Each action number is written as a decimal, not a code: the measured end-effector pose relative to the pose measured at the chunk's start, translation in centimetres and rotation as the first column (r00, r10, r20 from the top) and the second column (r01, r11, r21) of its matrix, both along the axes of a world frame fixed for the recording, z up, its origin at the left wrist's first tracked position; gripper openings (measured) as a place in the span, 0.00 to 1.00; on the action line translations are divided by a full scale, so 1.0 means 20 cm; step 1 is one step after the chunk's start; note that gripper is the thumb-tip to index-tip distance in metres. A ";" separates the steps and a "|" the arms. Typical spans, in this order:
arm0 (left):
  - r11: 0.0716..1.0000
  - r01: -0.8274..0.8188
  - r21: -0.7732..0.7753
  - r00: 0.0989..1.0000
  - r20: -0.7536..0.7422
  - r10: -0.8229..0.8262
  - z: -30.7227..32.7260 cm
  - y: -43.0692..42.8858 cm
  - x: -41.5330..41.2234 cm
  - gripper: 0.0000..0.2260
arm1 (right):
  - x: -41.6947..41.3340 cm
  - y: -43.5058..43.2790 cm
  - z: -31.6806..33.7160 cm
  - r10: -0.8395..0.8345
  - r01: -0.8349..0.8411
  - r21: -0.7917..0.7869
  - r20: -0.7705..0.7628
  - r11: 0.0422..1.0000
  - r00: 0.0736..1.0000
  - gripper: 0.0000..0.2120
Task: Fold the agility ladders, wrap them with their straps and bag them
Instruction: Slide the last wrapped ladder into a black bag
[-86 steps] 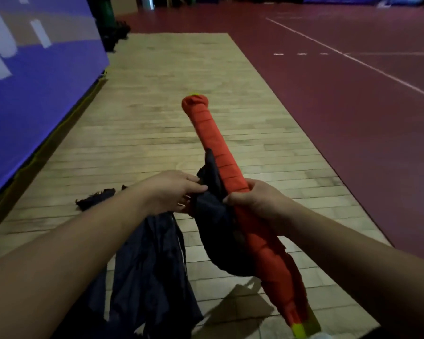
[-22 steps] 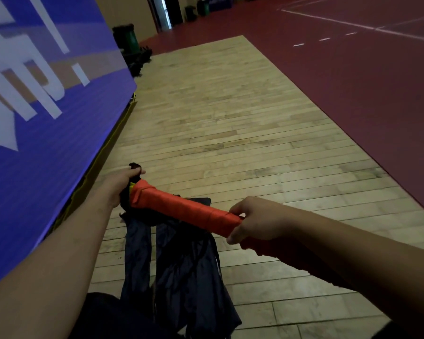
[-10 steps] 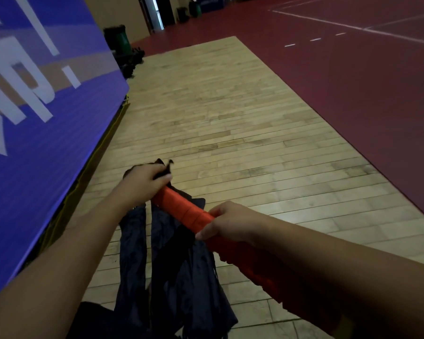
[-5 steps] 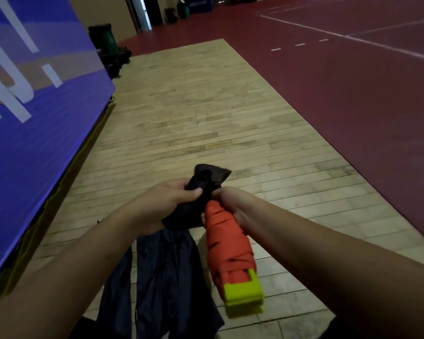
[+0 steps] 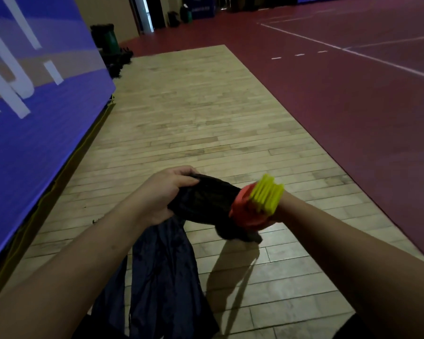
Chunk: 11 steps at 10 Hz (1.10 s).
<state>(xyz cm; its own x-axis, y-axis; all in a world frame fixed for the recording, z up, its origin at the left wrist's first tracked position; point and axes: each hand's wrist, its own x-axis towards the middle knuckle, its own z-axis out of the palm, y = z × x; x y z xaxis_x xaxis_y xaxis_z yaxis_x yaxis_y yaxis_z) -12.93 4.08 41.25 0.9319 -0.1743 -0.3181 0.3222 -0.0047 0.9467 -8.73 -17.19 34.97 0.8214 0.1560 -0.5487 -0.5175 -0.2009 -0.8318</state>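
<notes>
The folded agility ladder (image 5: 257,204), bound in orange strap with stacked yellow rungs showing at its near end, lies almost level in front of me. Most of its length is inside a dark bag (image 5: 206,200). My left hand (image 5: 162,194) grips the bag's far, closed end around the ladder. My right hand (image 5: 274,216) is mostly hidden behind the yellow end and holds the bundle there. A second dark bag (image 5: 162,277) hangs slack below my left forearm.
I stand on a strip of wooden floor (image 5: 194,118) beside a red court surface (image 5: 353,106). A large blue banner wall (image 5: 34,118) runs along the left. Dark gear and a green bin (image 5: 110,42) sit at the far left corner.
The bundle has swung from hanging downward to nearly level, yellow end now at the right. The dark bag has slid further over the orange wrap, covering most of it.
</notes>
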 end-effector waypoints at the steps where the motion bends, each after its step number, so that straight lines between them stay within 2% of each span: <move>1: 0.995 -0.094 -0.042 0.995 0.030 0.095 0.03 0.04 0.02 0.11 | -0.02 0.01 0.18 0.150 -0.132 -0.247 0.056 0.960 0.987 0.13; 2: 0.979 -0.184 -0.083 0.981 0.042 0.188 0.05 0.06 0.04 0.11 | -0.01 -0.04 0.27 0.090 -0.079 -0.102 0.109 0.992 0.990 0.10; 3: 0.954 -0.299 -0.026 0.953 0.043 0.300 0.04 0.10 0.05 0.11 | -0.01 -0.07 0.27 0.149 -0.146 -0.031 0.112 0.989 0.983 0.06; 4: 0.897 -0.400 0.186 0.911 0.183 0.369 0.05 0.18 0.08 0.07 | 0.00 -0.04 0.26 0.135 -0.139 0.003 0.197 0.990 0.971 0.07; 5: 0.832 -0.359 0.422 0.919 0.317 0.236 0.05 0.27 0.09 0.09 | 0.00 0.01 0.23 0.112 -0.129 0.069 0.212 0.989 0.971 0.08; 6: 0.808 -0.322 0.494 0.933 0.309 0.183 0.04 0.36 0.09 0.12 | -0.03 0.12 0.18 0.022 -0.069 0.256 0.180 0.964 0.983 0.11; 7: 0.841 -0.311 0.442 0.938 0.285 0.197 0.03 0.38 0.09 0.16 | -0.04 0.21 0.14 -0.045 -0.029 0.351 0.201 0.936 0.979 0.07; 8: 0.846 -0.310 0.434 0.943 0.256 0.215 0.03 0.45 0.12 0.12 | -0.03 0.31 0.05 -0.001 -0.092 0.256 0.341 0.962 0.940 0.03; 9: 0.854 -0.284 0.436 0.954 0.219 0.206 -0.01 0.59 0.17 0.05 | -0.02 0.44 -0.01 0.315 -0.290 -0.129 0.493 0.948 0.811 0.19; 10: 0.837 -0.289 0.465 0.953 0.223 0.206 -0.11 0.71 0.22 0.03 | 0.05 0.62 -0.08 0.454 -0.362 -0.276 0.491 0.890 0.743 0.23; 11: 0.730 -0.276 0.626 0.952 0.283 0.118 -0.29 0.88 0.24 0.03 | 0.15 0.82 -0.26 0.522 -0.435 -0.302 0.340 0.849 0.783 0.40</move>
